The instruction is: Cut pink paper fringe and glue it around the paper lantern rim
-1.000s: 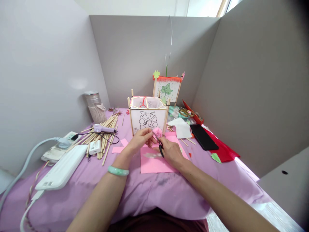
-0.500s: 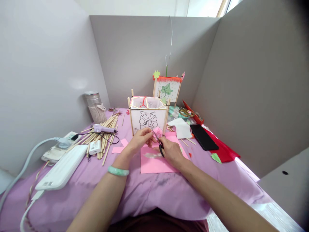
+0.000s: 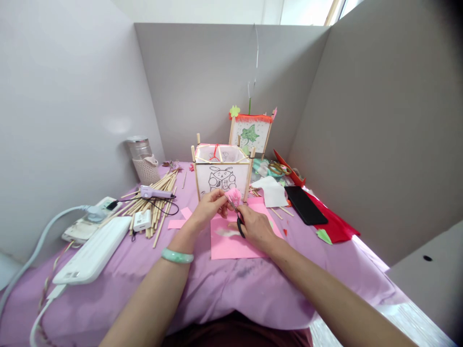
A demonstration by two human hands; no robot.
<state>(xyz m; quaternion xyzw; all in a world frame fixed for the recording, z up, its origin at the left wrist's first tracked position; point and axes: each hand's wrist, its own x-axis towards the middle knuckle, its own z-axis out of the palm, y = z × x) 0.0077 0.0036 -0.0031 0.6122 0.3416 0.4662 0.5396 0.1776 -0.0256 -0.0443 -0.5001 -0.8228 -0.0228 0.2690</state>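
Between the fingers of my left hand point(image 3: 215, 204) is a small bunched piece of pink paper point(image 3: 234, 194) with a frilled top edge. My right hand point(image 3: 256, 225) grips black-handled scissors point(image 3: 239, 225), whose blades point up against the paper's lower part. Both hands hover over a pink paper sheet point(image 3: 231, 248) on the purple cloth. Just behind them stands a lantern point(image 3: 222, 179) of wooden sticks and white panels, with a rabbit-like drawing on its front. My fingers hide the lower end of the bunched paper.
Left lie a pile of wooden sticks point(image 3: 159, 212), a lilac glue gun point(image 3: 155, 193), a white power bank point(image 3: 94, 250) and a bottle point(image 3: 142, 161). Right are a black phone point(image 3: 306, 206), red cloth point(image 3: 340, 224) and white paper point(image 3: 273, 192). A second lantern point(image 3: 251, 135) stands behind.
The pink paper has turned and shifted slightly left, so more of its frilled edge shows. The scissors have tilted a little and sit lower. Everything else stays put.
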